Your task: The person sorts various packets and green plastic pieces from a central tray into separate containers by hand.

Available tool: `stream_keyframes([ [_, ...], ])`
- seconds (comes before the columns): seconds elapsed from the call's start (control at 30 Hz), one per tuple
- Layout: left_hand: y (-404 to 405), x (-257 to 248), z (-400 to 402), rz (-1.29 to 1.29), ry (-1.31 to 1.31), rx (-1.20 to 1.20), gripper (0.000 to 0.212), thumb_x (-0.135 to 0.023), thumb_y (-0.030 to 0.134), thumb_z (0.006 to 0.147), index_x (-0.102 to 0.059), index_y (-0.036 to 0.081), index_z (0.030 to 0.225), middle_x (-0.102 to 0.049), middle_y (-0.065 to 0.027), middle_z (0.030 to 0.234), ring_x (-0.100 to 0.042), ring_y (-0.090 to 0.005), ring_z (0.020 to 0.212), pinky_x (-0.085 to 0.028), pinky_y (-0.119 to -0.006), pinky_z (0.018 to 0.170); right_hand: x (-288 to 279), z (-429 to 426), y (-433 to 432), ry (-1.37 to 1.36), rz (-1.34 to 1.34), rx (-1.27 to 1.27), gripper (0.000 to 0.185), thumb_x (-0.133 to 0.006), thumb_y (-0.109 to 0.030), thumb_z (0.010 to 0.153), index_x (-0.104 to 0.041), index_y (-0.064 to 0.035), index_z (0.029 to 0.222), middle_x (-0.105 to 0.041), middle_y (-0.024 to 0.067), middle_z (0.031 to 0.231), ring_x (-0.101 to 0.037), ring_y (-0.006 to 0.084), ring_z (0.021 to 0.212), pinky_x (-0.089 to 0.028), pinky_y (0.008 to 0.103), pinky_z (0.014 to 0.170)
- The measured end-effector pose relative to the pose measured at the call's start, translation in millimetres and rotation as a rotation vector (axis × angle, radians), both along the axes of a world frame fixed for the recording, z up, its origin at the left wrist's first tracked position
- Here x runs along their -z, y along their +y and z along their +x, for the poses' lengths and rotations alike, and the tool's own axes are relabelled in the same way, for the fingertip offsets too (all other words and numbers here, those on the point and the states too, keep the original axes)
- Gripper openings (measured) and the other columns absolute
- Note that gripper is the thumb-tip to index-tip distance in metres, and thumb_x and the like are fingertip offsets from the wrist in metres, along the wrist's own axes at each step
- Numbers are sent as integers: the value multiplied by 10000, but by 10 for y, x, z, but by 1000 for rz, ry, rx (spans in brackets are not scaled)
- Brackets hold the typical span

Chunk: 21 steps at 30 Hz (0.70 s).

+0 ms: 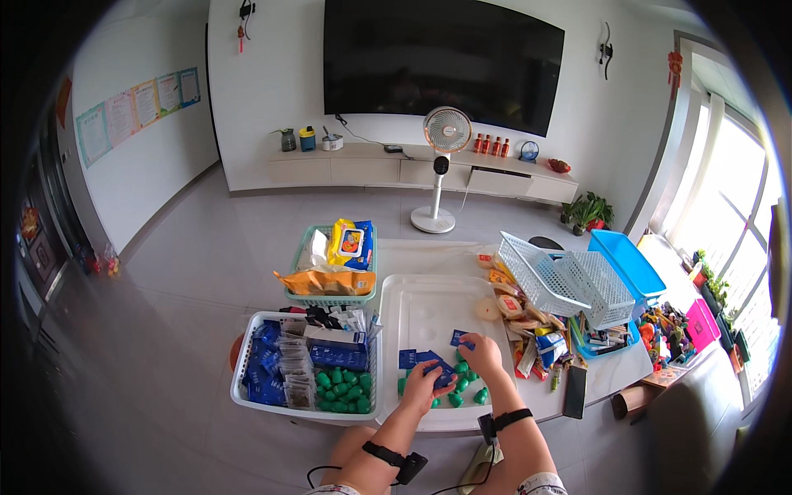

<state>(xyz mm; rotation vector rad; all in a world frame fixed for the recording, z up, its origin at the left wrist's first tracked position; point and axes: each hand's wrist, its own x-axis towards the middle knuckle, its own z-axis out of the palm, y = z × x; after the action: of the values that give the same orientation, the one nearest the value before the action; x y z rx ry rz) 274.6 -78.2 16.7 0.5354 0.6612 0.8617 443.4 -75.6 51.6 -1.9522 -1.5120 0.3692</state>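
Note:
Blue printed sachets are held in my left hand, low over a white plastic tray. My right hand pinches another blue sachet just above the tray, to the right of the left hand. More blue sachets lie on the tray, and small green plastic pots are scattered below and around my hands. At the left stands a white basket holding blue sachets, clear packets, blue boxes and a pile of green pots.
A mint basket with wipes and an orange packet stands at the back left. Wrapped snacks, stacked pale baskets, a blue bin and a dark phone-like slab crowd the right. A white fan stands beyond the table.

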Motion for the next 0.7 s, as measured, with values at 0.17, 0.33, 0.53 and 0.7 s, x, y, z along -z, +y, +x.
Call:
stream_keyframes([
  [0.17,11,-11,-43,-1,-60,-38,289,-501,19,890,-410,-25,1160,-546,-167,1022,-639,-296,854,-590,-408,702,427,77,570,-472,-178,-63,397,-662,-247,689,-617,-95,1052,-632,119,1056,-582,291,1035,-439,401,895],
  [0.33,5,-21,-106,90,-27,-85,295,-543,25,867,-432,1,1140,-547,-140,1025,-637,-247,864,-580,-381,711,436,-189,613,-732,-496,-22,260,-567,-217,752,-641,-128,985,-658,85,998,-618,260,963,-434,363,879],
  [0.53,116,-339,-469,294,-86,-228,291,-555,22,863,-434,-6,1127,-552,-129,1001,-638,-212,843,-562,-316,700,153,-392,535,-644,-169,24,174,-570,-235,781,-665,-106,848,-666,117,829,-636,306,826,-473,413,765],
  [0.7,274,-757,-1546,647,423,-649,306,-595,5,823,-498,1,1114,-580,-99,968,-617,-153,797,-506,-265,722,-246,-897,647,6,157,-165,229,-618,-172,813,-639,-3,966,-649,102,737,-612,183,615,-487,315,578],
])
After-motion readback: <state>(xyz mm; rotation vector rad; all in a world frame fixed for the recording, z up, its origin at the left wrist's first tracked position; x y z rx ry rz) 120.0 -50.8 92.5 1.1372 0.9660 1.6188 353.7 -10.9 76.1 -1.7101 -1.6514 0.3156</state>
